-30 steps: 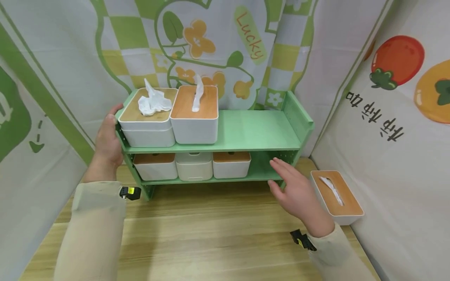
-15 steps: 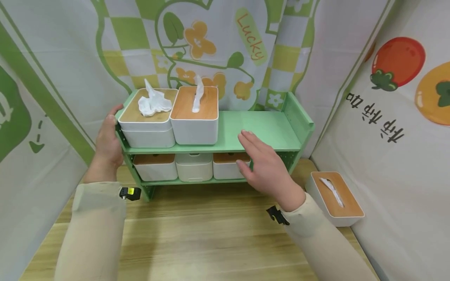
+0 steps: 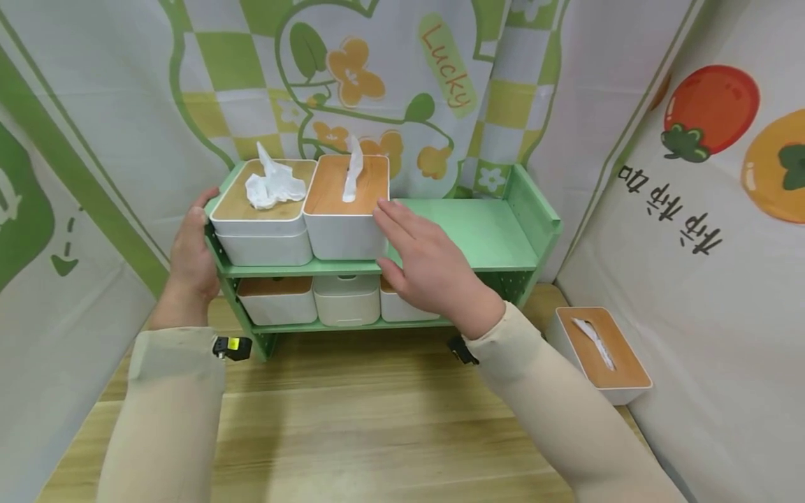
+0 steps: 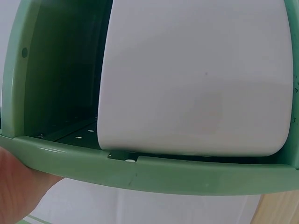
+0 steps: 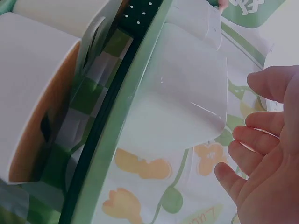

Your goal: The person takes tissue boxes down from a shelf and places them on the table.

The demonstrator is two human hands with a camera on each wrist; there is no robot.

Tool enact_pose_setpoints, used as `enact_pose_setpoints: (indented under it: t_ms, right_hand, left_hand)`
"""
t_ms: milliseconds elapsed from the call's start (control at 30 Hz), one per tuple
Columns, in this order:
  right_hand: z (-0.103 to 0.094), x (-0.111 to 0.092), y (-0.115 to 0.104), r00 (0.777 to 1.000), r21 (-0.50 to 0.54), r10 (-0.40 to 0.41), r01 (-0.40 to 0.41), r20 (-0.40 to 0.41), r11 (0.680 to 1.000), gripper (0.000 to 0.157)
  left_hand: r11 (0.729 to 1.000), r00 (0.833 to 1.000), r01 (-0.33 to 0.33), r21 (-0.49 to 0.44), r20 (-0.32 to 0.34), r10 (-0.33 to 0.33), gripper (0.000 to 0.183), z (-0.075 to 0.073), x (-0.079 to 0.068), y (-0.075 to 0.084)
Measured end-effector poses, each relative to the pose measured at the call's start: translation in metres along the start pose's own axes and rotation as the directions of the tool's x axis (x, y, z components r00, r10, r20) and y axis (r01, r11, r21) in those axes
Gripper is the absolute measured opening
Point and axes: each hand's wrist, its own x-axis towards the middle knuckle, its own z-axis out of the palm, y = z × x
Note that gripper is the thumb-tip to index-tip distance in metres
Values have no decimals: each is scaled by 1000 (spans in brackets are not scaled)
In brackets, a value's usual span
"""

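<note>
Edges and open room: on the upper board of the two-tier green shelf [image 3: 474,230], open surface runs from the orange-lidded tissue box [image 3: 342,216] to the raised right end panel [image 3: 534,216]. The right hand [image 3: 428,262] stands in front of the left part of that stretch. On the box's other side, the pale-lidded tissue box [image 3: 260,227] adjoins it, with the left end panel just beyond. Both fronts lie near the board's front edge. Lower tier, left to right: white wood-lidded box [image 3: 279,305], cream box [image 3: 348,305], second white wood-lidded box [image 3: 399,310], the last partly behind the right hand. The left wrist view shows a white box face just beside the green panel, with a narrow dark slit between. Wood-grain table [image 3: 352,419] extends forward of the shelf; a loose tissue box [image 3: 600,353] rests on it by the right wall.

Position relative to hands: the orange-lidded box lies between the hands, much nearer the right. Right hand: released, holding nothing, thumb spread, fingertips at the box's right front edge; contact cannot be confirmed. Left hand [image 3: 193,255]: against the outside of the left end panel, well apart from that box; cannot tell whether it grasps the panel, fingers mostly hidden.
</note>
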Motion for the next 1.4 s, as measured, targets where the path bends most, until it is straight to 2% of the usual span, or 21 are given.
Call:
enact_pose_setpoints:
  t_ms: [267,400,533,667,900,1233,1400]
  right_hand:
    - [3,26,3,989,-49,59,-53,137,997,52]
    - [5,33,8,981,-46,69,-62,180,997,50]
    - [3,31,11,979,-60,74,-63,189,996,49]
    - [-2,28,9,973,-120,102,-78,207,990,49]
    - [-1,35,3,958,-185,142,-97,248,978,55]
    - [-3,25,8,963,-178,174,-138,206,974,52]
    - [-8,23,6,956,-211,194,-148,218,966,53]
  left_hand:
    - [999,1000,-16,-45,-12,16,52,1,-2,2]
    - [998,1000,-12,-58,-16,12,52,3,-3,2]
    - [999,1000,3,-44,-8,-4,51,4,-3,3]
    - [999,1000,18,-32,-5,-18,51,4,-3,3]
    - [999,1000,12,-48,-2,-12,52,1,-3,2]
    - [998,1000,12,-58,4,-11,51,1,-3,2]
    - [998,1000,20,-63,-2,-20,50,2,-2,3]
